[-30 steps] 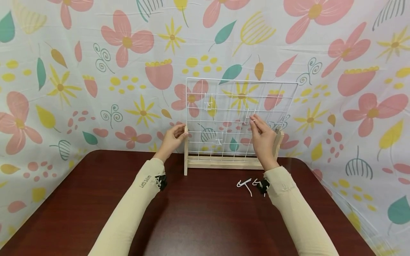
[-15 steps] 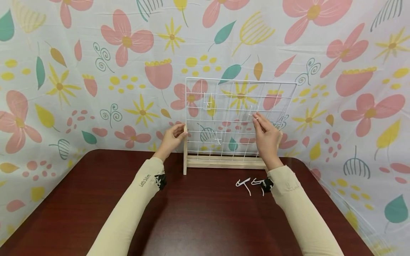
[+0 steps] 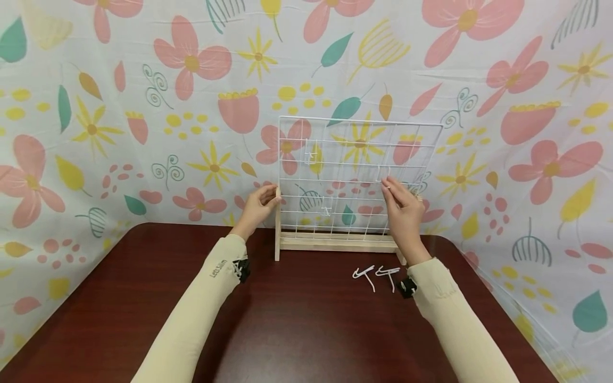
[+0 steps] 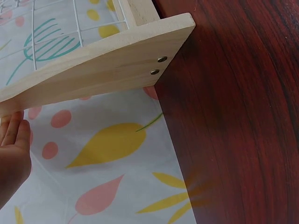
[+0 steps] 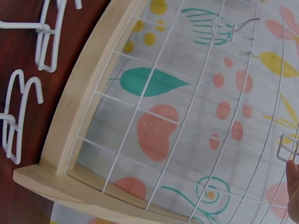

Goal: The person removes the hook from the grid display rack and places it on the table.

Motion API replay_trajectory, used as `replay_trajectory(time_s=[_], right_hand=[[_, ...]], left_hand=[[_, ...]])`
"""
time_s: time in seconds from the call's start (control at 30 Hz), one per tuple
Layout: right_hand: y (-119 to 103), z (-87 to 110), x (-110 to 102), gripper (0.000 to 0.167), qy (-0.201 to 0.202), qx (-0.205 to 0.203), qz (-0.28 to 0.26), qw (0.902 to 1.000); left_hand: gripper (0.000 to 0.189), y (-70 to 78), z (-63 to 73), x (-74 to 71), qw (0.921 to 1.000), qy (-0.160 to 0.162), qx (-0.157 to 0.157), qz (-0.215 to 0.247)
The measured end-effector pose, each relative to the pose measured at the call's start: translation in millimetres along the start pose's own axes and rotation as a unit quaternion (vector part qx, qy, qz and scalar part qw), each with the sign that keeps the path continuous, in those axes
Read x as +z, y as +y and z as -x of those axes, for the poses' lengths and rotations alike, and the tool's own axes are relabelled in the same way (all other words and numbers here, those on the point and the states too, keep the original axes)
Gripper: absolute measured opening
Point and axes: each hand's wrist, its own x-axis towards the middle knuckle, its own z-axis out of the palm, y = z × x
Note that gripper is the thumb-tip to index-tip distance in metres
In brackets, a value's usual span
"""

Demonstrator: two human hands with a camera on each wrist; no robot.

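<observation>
Wire grid point(image 3: 330, 182) stood upright between the hands in a wooden stand point(image 3: 335, 245). Left hand point(image 3: 256, 209) gripped the stand's left upright point(image 3: 278, 231) near its top. Right hand point(image 3: 406, 215) pinched a white hook point(image 5: 280, 148) at the grid; whether the hook bore on the wires could not be told. An upper hook point(image 3: 313, 156) and a lower hook point(image 3: 326, 209) hung on the grid between the hands. Two loose hooks point(image 3: 366, 273) lay on the table point(image 3: 306, 330), below the right hand and nearer the person.
</observation>
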Motion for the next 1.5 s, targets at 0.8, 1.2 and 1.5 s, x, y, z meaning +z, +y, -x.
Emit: replay_trajectory(time_s=[0.8, 1.2, 1.5], right_hand=[[8.1, 31.8, -19.6, 0.022, -0.042, -0.052, 0.016, 0.9976], [8.9, 47.5, -18.5, 0.023, -0.090, -0.088, 0.036, 0.9914], [13.8, 63.6, -15.0, 0.030, -0.117, -0.117, 0.020, 0.9860]], left_hand=[[0.045, -1.2, 0.2, 0.8, 1.0000, 0.004, 0.000, 0.005], [0.045, -0.8, -0.4, -0.4, 1.0000, 0.005, 0.003, -0.006], [0.045, -2.0, -0.7, 0.2, 1.0000, 0.005, 0.001, -0.004]])
